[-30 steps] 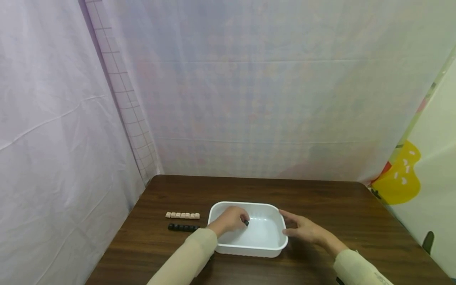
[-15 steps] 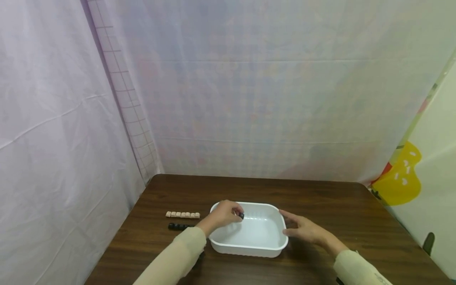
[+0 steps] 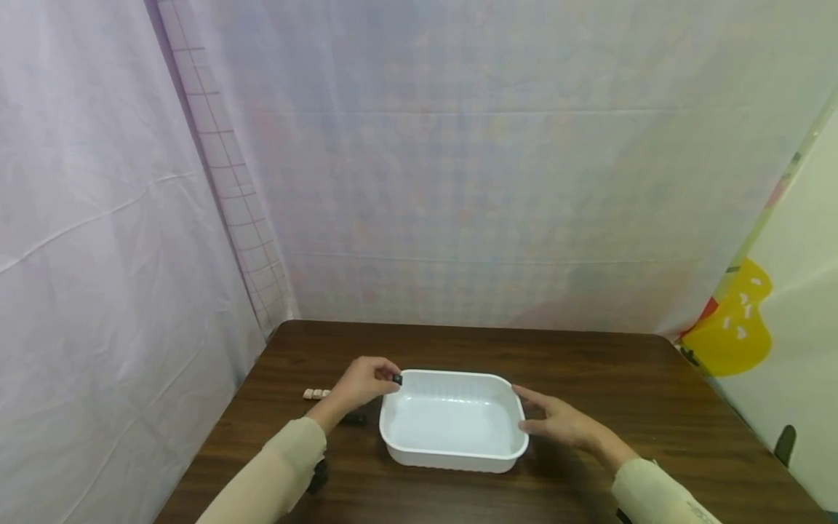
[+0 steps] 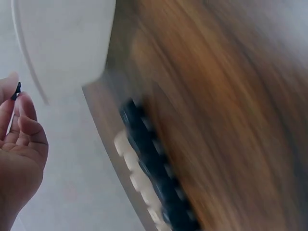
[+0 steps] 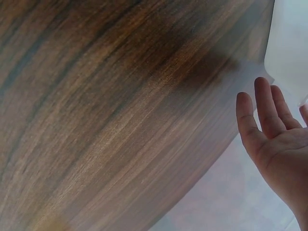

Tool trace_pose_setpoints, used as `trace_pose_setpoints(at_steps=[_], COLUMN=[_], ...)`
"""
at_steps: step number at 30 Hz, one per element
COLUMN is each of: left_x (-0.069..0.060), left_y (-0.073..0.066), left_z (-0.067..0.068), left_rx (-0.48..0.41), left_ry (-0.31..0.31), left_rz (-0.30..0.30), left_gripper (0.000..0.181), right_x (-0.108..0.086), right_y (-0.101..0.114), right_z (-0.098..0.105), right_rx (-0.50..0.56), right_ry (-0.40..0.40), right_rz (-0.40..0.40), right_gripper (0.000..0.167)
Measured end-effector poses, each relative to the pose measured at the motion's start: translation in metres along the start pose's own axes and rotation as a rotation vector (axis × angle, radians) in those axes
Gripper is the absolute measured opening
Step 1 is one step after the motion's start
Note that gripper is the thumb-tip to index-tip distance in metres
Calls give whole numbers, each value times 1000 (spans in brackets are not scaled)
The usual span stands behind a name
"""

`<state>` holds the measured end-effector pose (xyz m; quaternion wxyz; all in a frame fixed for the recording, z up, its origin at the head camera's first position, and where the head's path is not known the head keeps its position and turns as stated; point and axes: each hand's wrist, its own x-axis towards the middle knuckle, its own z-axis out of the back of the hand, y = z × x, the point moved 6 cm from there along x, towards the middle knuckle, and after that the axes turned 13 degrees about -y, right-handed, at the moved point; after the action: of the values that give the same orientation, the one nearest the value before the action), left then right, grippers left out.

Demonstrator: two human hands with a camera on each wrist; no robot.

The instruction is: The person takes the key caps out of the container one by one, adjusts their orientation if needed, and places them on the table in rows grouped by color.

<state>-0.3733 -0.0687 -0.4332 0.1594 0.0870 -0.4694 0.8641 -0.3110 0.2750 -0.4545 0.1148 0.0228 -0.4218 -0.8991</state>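
My left hand [image 3: 363, 383] pinches a small black keycap [image 3: 397, 379] between thumb and fingers, over the left rim of a white plastic tray [image 3: 452, 457]. In the left wrist view, the keycap [image 4: 17, 91] shows at the fingertips. Left of the tray lie a row of cream keycaps [image 4: 139, 185] and a row of black keycaps [image 4: 161, 173], both partly hidden by the left arm in the head view. At the tray's right side is my right hand [image 3: 559, 422], its fingers extended against the wall. The right wrist view shows those fingers [image 5: 268, 113] spread beside the tray.
The dark wooden table [image 3: 589, 364] extends around the tray. White curtains [image 3: 458, 182] hang behind and to the left of it. A dark object [image 3: 318, 477] shows beneath the left forearm.
My left hand has lifted out of the tray's interior and moved left to its rim, carrying the black keycap. My right hand has stayed at the tray's right side.
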Motion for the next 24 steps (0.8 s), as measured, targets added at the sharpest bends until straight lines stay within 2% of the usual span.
trace_pose_setpoints(at_steps=[5, 7, 14, 24], left_x=[-7, -10, -22, -50], left_y=[15, 21, 44, 90], left_z=[24, 33, 64, 107], left_rx=[-13, -12, -1, 123], left_ry=[-59, -77, -132, -145], left_rz=[41, 39, 61, 122], left_gripper=[22, 22, 21, 23], right_x=[0, 0, 0, 0], right_y=[-1, -1, 0, 1], right_z=[1, 1, 0, 0], right_rx=[-8, -9, -5, -1], right_ry=[-4, -6, -6, -4], right_rz=[-25, -33, -12, -19], right_gripper=[75, 75, 75, 75])
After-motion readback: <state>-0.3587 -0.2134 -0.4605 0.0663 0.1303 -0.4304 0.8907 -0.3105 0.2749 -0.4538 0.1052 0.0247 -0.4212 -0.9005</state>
